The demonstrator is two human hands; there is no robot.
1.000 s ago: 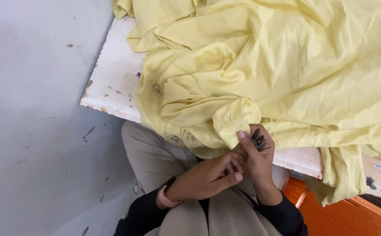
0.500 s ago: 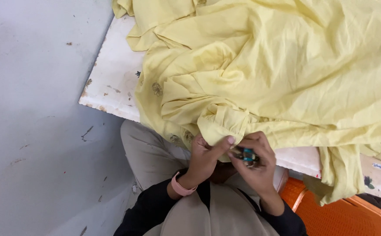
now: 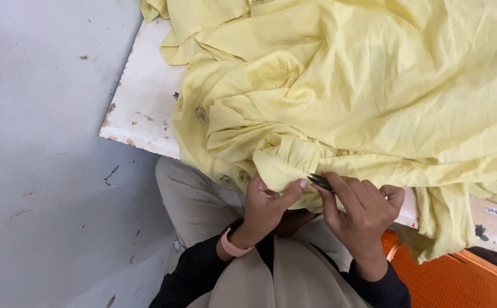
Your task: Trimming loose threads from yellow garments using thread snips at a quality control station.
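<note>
L hand pinching folded edge of crumpled pale-yellow cotton garment, R hand gripping small dark metal snips at hem w/ blades about shut; trimming step, next needs taut cloth.

Big pale yellow fabric, crumpled and full of folds, is spread over most of the white table, with tiny flower prints near its 9 o'clock edge. Its gathered hem hangs off the table at 6 o'clock, where small dark snips touch it, tips pointing to 10 o'clock.
</note>
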